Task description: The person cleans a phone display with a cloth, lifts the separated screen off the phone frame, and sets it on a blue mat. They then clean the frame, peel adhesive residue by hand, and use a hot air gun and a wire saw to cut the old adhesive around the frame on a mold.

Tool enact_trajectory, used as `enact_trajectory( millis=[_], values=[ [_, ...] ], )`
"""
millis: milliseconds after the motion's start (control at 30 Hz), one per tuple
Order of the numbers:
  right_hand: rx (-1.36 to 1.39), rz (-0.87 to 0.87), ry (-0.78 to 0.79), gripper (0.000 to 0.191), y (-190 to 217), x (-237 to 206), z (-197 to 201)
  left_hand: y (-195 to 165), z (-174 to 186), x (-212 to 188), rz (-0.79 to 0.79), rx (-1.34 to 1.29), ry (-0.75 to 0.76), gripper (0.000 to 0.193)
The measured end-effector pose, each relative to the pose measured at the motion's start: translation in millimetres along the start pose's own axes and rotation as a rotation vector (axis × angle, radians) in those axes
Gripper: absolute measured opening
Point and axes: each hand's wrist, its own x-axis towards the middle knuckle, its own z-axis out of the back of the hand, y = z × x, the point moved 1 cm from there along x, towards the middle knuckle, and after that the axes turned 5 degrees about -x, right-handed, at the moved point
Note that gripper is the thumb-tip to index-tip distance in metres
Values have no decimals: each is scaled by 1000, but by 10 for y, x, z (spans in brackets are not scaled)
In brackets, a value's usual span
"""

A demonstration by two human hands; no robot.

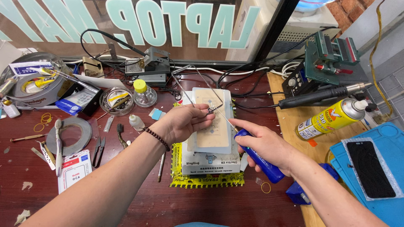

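My left hand [185, 125], with a dark bead bracelet at the wrist, pinches a thin bent wire frame [198, 86] near a small dark clip at its lower end. My right hand [263, 145] grips a blue-handled screwdriver [259, 157] whose thin shaft points up to that clip. Both hands hover over a white heating-plate machine [210, 162] with a pale pad [214, 136] on top, which stands on yellow tape-covered backing.
A yellow spray can [332, 118] and a black hot-air handle [315, 97] lie on the wooden board at right. A blue mat [391, 168] holds a dark phone screen [372, 168]. At left lie tape rolls [71, 135], tweezers, a yellow-capped bottle [144, 93], and a soldering stand [149, 67].
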Motion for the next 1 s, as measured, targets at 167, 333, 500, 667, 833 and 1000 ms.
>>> enact_trajectory(
  millis=[167,333,500,667,833,1000],
  values=[
    [-8,-13,2,64,5,-7,-5,2,6,10,-1,3,14,28],
    [-14,-11,7,64,-2,-14,9,5,4,15,-3,3,26,26],
    [-1,5,12,65,-20,-20,5,-3,6,5,2,20,0,28],
    [-4,2,0,63,-27,-25,2,-10,0,6,4,18,17,30],
    [21,5,11,64,-37,-25,11,-13,-5,0,5,17,-2,31],
    [48,-1,17,62,-64,-20,31,-11,-18,-11,-8,18,-13,31]
  ],
)
